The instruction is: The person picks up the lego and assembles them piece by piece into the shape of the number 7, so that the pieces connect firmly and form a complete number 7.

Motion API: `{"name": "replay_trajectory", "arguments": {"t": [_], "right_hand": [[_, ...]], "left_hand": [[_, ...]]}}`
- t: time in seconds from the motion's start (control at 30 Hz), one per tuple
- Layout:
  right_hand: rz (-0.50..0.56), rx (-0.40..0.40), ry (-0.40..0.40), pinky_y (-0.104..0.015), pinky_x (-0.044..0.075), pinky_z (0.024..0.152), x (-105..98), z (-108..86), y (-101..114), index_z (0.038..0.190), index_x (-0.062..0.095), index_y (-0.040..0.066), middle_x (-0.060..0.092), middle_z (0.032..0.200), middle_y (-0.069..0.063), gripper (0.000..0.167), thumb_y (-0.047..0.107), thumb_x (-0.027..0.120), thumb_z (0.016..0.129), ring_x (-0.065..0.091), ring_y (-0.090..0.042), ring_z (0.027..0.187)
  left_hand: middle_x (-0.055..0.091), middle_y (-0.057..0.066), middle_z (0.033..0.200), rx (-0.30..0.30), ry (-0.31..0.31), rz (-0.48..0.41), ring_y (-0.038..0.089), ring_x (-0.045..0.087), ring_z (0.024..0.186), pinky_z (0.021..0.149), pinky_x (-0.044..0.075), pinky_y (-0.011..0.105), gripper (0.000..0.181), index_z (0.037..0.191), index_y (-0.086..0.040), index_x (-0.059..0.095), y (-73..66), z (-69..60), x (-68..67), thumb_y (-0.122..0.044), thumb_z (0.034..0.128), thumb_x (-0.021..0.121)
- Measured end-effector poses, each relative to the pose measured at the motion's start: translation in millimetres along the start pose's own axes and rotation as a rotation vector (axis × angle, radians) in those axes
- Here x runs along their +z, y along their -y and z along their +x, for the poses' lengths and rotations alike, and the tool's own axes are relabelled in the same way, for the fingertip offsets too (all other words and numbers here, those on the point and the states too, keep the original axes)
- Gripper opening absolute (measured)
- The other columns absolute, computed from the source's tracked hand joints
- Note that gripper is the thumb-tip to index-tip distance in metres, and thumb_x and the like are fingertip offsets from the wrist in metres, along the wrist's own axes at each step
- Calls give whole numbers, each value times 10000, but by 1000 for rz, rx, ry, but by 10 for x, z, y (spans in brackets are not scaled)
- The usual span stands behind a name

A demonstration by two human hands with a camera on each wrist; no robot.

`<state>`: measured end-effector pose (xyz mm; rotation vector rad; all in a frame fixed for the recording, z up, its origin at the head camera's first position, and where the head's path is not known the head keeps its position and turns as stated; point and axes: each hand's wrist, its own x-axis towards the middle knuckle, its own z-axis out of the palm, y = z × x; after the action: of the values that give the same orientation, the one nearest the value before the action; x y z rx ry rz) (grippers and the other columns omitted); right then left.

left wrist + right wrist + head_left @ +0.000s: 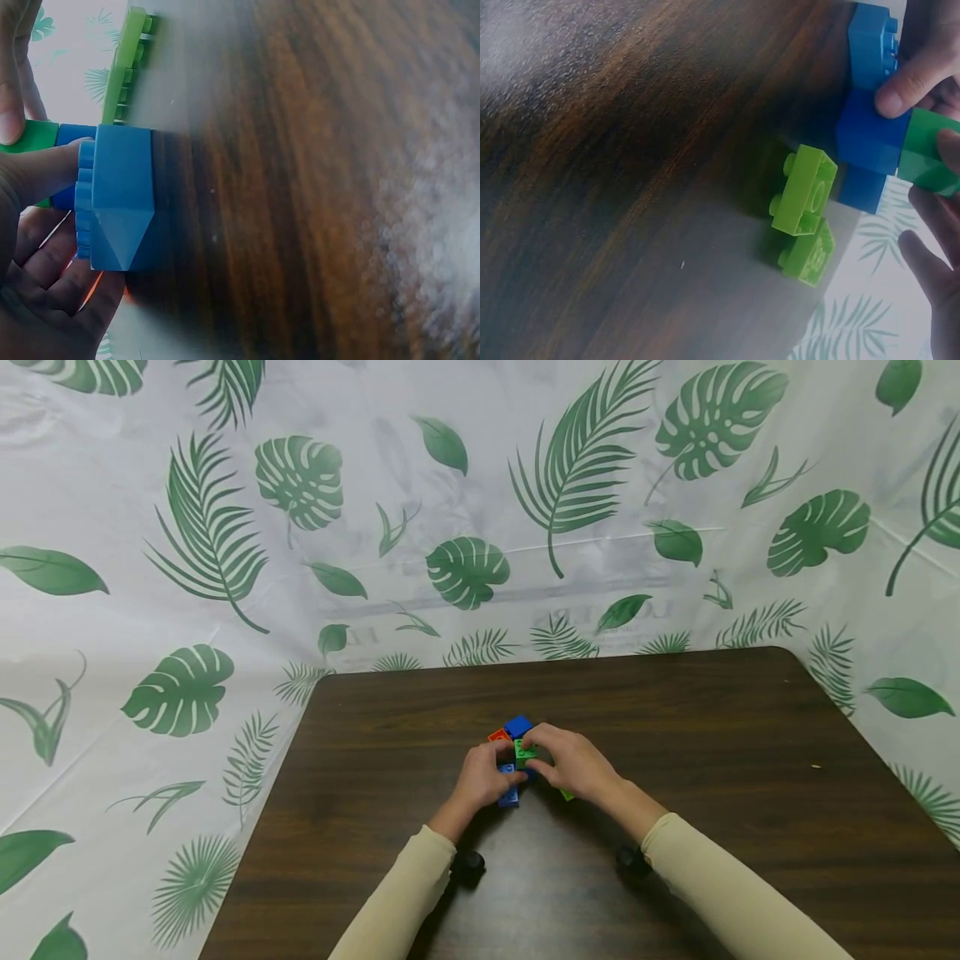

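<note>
A green toy building brick (526,753) sits on a dark blue brick (871,133) among several bricks on the table. My right hand (577,764) holds the green brick between thumb and fingers. From the other side my left hand (480,777) grips the dark blue brick, its thumb (909,84) pressed against the near face. Beside that thumb stands a lighter blue brick (122,195) with a sloped end. Behind the hands are a blue brick (518,726) and a red brick (498,736), partly hidden.
Lime green bricks (804,191) lie on their sides near my right hand. The brown wood-grain table (405,718) ends at a white leaf-print sheet (375,485). Dark round objects (469,867) sit at both wrists. A small pale speck (816,767) lies to the right.
</note>
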<state>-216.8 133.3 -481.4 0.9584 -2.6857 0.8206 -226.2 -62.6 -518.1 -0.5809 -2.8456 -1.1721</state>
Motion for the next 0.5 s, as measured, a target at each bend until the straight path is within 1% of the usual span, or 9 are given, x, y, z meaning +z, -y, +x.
{"name": "replay_trajectory", "arguments": {"t": [0.17, 0.37, 0.5], "right_hand": [[-8, 11, -3, -383, 543, 847, 0, 6, -1, 1086, 669, 182, 643, 1101, 51, 248, 192, 776, 863, 647, -152, 977], [13, 29, 1, -388, 544, 846, 25, 14, -12, 1074, 678, 182, 647, 1109, 54, 232, 184, 775, 863, 656, -172, 988], [11, 26, 1, -394, 547, 824, 31, 27, -5, 1063, 675, 183, 648, 1098, 51, 232, 178, 782, 857, 663, -189, 964]], "left_hand": [[707, 16, 1090, 18, -8, -2, 193, 645, 995, 870, 522, 380, 373, 1137, -120, 700, 10, 4, 19, -234, 806, 829], [705, 10, 1082, 20, -2, 2, 192, 643, 979, 860, 525, 381, 370, 1130, -135, 700, -4, -1, -2, -253, 805, 829], [708, -3, 1063, 52, 10, -25, 173, 648, 957, 837, 529, 352, 352, 1121, -148, 700, -13, 11, -40, -277, 816, 821]]}}
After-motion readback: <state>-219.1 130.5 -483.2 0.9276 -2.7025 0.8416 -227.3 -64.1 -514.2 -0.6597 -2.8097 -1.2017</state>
